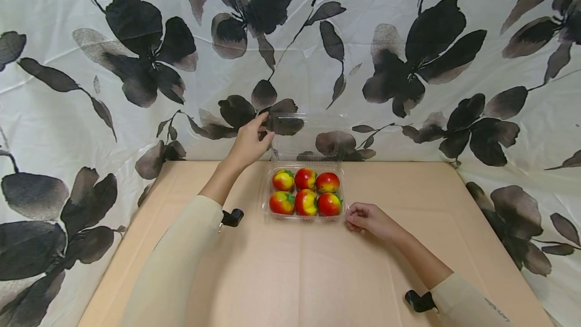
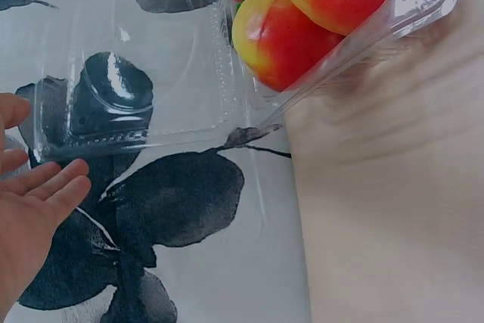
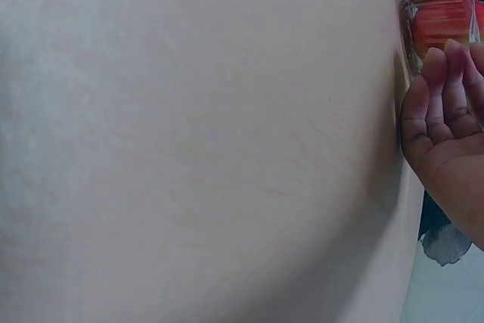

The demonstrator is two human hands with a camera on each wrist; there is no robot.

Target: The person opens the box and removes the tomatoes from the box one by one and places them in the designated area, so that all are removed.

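A clear plastic clamshell box (image 1: 304,218) sits at the back of the table with its lid (image 1: 308,138) raised against the patterned cloth. Inside are two rows of round red-and-yellow fruits (image 1: 306,202), some with green at the top. My left hand (image 1: 250,141) reaches to the lid's left edge; in the left wrist view its fingers (image 2: 57,187) extend, spread, right beside the lid's corner. By the box's front right corner is my right hand (image 1: 369,220), its fingers (image 3: 456,88) loosely bent with nothing visible in them.
The table (image 1: 290,276) has a light tan, faintly creased surface, and its back edge runs just behind the box. A white cloth (image 1: 317,39) with dark flowers hangs behind and spreads to both sides. Small black devices (image 1: 233,217) sit at both wrists.
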